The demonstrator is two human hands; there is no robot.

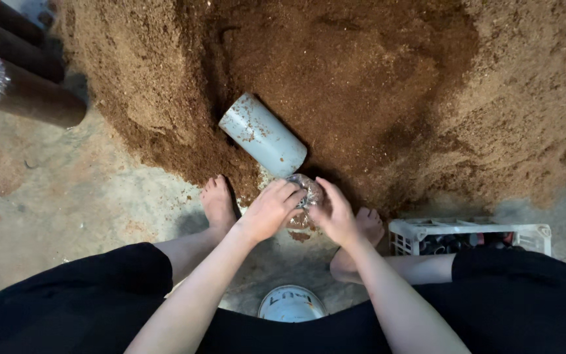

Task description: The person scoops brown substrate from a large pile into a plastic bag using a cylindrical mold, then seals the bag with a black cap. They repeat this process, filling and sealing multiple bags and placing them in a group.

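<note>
My left hand (271, 208) and my right hand (335, 213) both grip the gathered top of a clear plastic bag (304, 195) filled with brown sawdust-like material. The bag stands on the concrete floor between my bare feet. A pale grey plastic pipe section (262, 134) lies just beyond the bag, tilted, its far end dug into the edge of a large brown sawdust heap (361, 85).
Several dark filled bags with crimped plastic tops (27, 92) lie stacked at the far left. A white plastic crate (470, 231) holding dark small parts stands by my right foot. A white round lid or bowl (292, 303) sits below, between my knees.
</note>
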